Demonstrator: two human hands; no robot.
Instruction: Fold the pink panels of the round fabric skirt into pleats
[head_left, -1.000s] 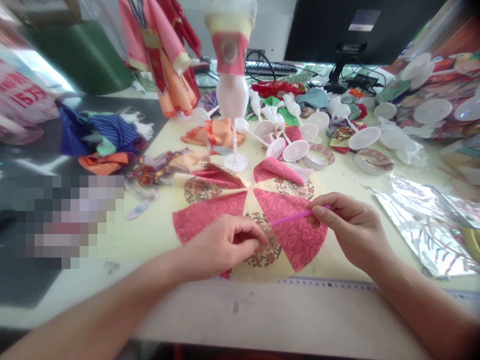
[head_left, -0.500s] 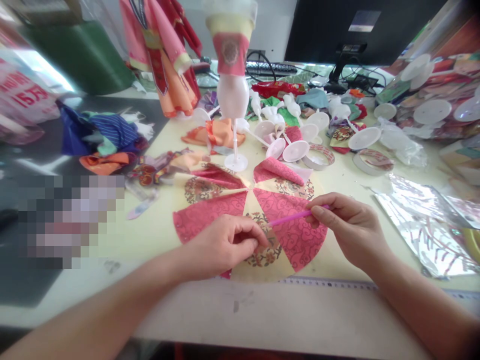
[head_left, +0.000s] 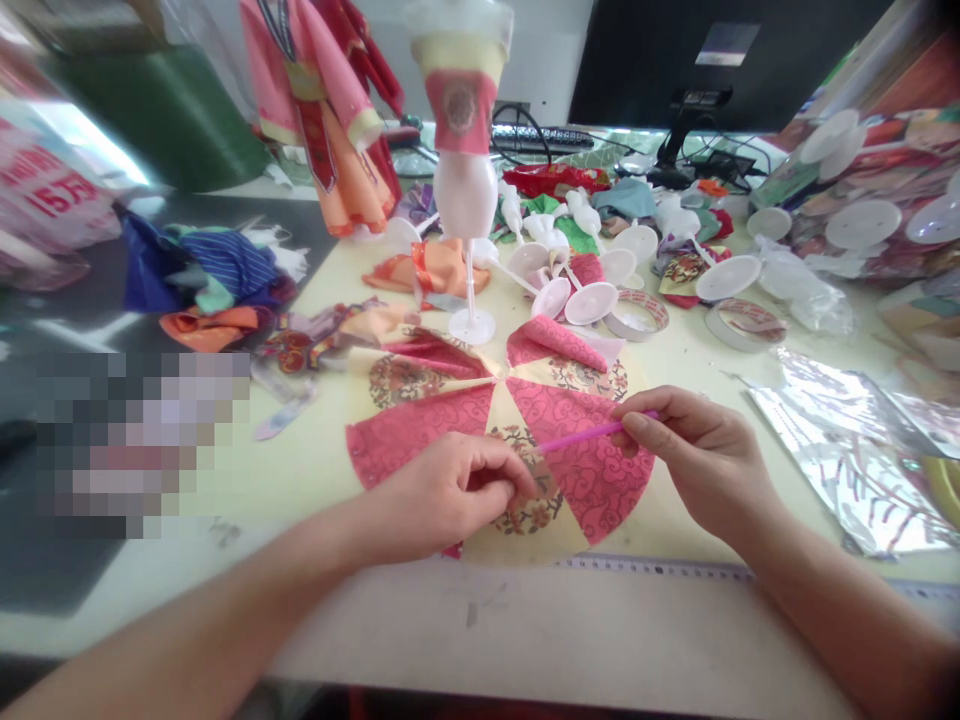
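A round piece of pink and cream patchwork fabric (head_left: 607,485) with flowered medallions lies spread on the table, its far panels partly folded. My left hand (head_left: 454,490) rests on its near side, thumb and fingers curled together; whatever is between them, if anything, is hidden. Between the thumb and fingers of my right hand (head_left: 701,455) is a thin pink stick-like tool (head_left: 581,435). Its tip points left, close to my left fingertips above a cream flowered panel. Just beyond the fabric stands a small white mannequin (head_left: 466,195) wearing a pink and yellow top.
Rolls of tape (head_left: 637,315) and several white doll stands (head_left: 592,302) lie behind the fabric. A ruler (head_left: 660,568) runs along the near side. Clear plastic packets (head_left: 847,460) lie right, cloth scraps (head_left: 217,270) left. A monitor (head_left: 720,60) stands at the back.
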